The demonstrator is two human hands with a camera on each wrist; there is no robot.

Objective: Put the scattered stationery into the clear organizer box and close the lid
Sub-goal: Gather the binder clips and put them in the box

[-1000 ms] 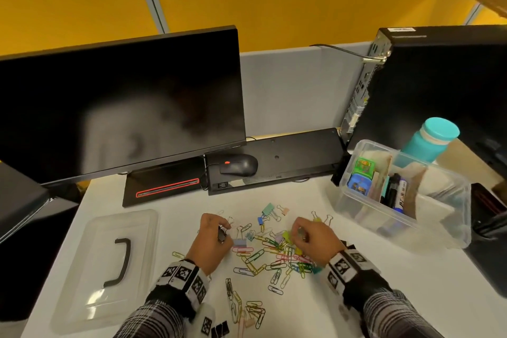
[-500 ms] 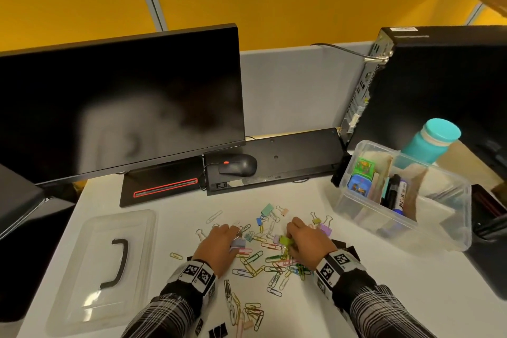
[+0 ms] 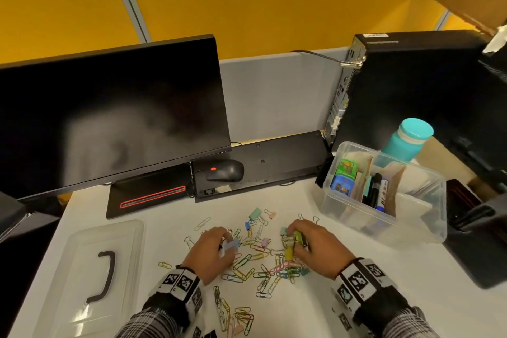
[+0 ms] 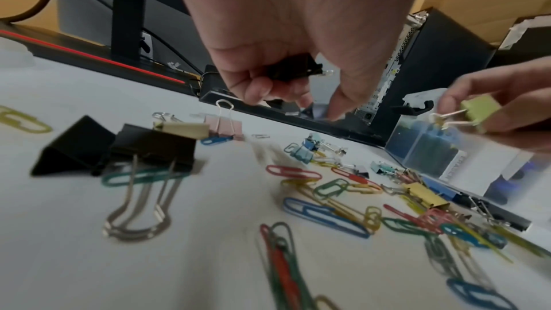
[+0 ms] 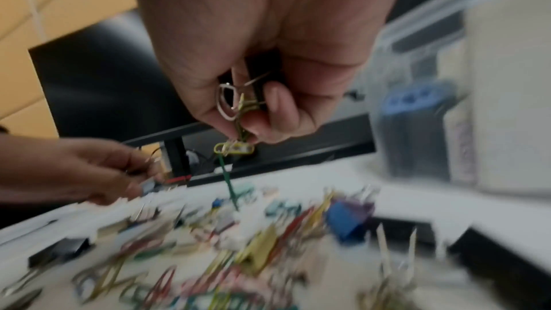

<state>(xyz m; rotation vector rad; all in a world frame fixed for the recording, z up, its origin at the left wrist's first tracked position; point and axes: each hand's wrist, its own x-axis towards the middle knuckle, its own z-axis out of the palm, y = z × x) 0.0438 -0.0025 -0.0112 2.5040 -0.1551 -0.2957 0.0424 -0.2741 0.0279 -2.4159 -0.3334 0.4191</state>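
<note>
Coloured paper clips (image 3: 255,263) and small binder clips (image 3: 255,214) lie scattered on the white desk between my hands. My left hand (image 3: 227,241) pinches a pale blue binder clip (image 3: 231,245); the left wrist view shows a black binder clip (image 4: 293,68) tucked in its palm too. My right hand (image 3: 295,237) grips yellow-green binder clips (image 3: 299,239) just above the pile. In the right wrist view a yellow paper clip (image 5: 235,149) and a green one dangle from them. The clear organizer box (image 3: 356,217) stands open at the right, holding markers (image 3: 374,192) and small colourful boxes.
The clear lid (image 3: 90,277) with a black handle lies flat at the left. A monitor (image 3: 109,118), mouse (image 3: 226,170) and keyboard (image 3: 274,159) line the back. A computer tower (image 3: 411,85) and teal bottle (image 3: 406,140) stand behind the box. More paper clips (image 3: 236,315) lie near the front edge.
Both hands have closed in on the pile. The left hand has picked up the pale blue clip, and the right hand has lifted yellow-green clips off the desk.
</note>
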